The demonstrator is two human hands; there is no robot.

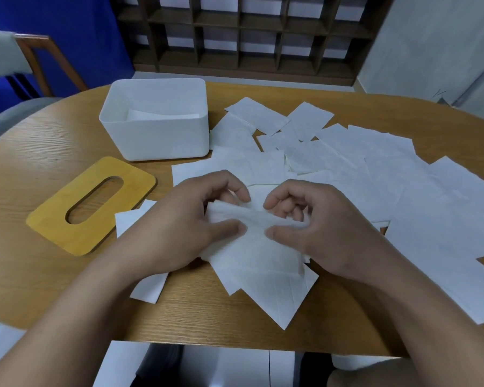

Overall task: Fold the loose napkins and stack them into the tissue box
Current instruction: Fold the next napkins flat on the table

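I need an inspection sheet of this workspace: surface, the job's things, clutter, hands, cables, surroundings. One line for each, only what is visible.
Surface: rounded wooden table, wood grain visible.
Job's things: white tissue box, open, with folded napkins inside; yellow slotted lid lying beside it; loose napkins spread over the right side.
Clutter: nothing seen.
Hands: left hand and right hand both pinch one napkin in mid-fold.
Cables: nothing seen.
Surroundings: dark wooden grid shelf, blue wall, wooden chair.
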